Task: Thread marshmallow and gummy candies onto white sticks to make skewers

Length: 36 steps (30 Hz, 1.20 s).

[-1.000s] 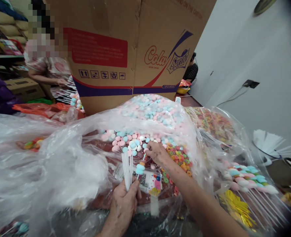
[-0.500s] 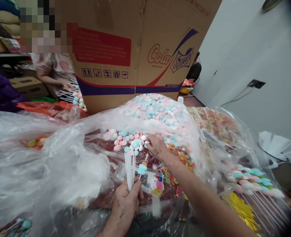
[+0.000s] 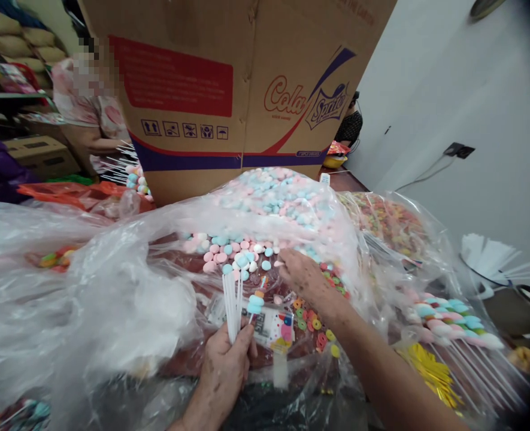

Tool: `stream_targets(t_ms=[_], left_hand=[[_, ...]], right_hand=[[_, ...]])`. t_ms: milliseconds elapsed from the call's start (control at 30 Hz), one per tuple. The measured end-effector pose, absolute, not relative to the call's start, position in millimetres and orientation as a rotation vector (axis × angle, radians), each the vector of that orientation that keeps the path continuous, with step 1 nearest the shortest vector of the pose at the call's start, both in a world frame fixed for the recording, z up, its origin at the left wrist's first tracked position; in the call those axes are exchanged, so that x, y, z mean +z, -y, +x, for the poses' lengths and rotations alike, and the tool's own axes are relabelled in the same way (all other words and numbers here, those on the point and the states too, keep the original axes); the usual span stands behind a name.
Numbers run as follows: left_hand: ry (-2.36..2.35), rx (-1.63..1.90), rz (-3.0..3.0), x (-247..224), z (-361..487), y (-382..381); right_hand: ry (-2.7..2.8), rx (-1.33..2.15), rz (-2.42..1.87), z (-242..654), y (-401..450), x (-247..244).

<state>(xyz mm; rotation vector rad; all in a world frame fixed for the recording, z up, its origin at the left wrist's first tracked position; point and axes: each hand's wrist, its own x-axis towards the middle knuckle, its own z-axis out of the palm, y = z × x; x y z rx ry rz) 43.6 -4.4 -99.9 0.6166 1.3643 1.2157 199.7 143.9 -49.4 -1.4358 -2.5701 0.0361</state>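
My left hand [image 3: 229,359] is closed on a bunch of white sticks [image 3: 232,305] and on one stick that carries blue and orange candies [image 3: 256,302]. My right hand [image 3: 298,272] is over the table beside the loose pink, blue and white candies [image 3: 242,258], its fingers bent around a small pink piece. More such candies lie under a clear plastic bag [image 3: 278,197]. Ring-shaped candies [image 3: 307,317] are scattered below my right forearm. A printed clear packet [image 3: 280,328] lies behind the candy stick.
A large cardboard box [image 3: 193,152] stands at the back. Finished candy skewers [image 3: 456,320] and yellow ties [image 3: 433,374] lie at the right, near a holder of white sticks [image 3: 487,257]. At the left are crumpled plastic [image 3: 125,317] and a person [image 3: 89,126] near more skewers.
My right hand has moved slightly right and its fingers have shifted away from the candy pile. My left hand keeps its hold on the sticks. The camera view has shifted a little.
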Motion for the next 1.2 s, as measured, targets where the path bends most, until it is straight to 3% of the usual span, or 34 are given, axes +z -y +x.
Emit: stream_targets(t_ms=[267, 500, 800, 1200], left_hand=[[-1.360, 1.222, 0.602, -101.5, 43.5, 1.6], [-1.334, 1.226, 0.614, -104.5, 43.2, 4.1], [-1.359, 1.240, 0.599, -99.3, 43.7, 2.2], [-1.345, 1.244, 0.603, -99.7, 43.7, 2.6]], right_hand=[[2.596, 0.210, -1.427, 170.4, -172.0, -64.3], [2.856, -0.054, -1.104, 201.3, -132.8, -61.5], [2.305, 0.180, -1.666, 190.5, -142.1, -50.4], [2.646, 0.097, -1.488, 178.9, -140.0, -66.3]])
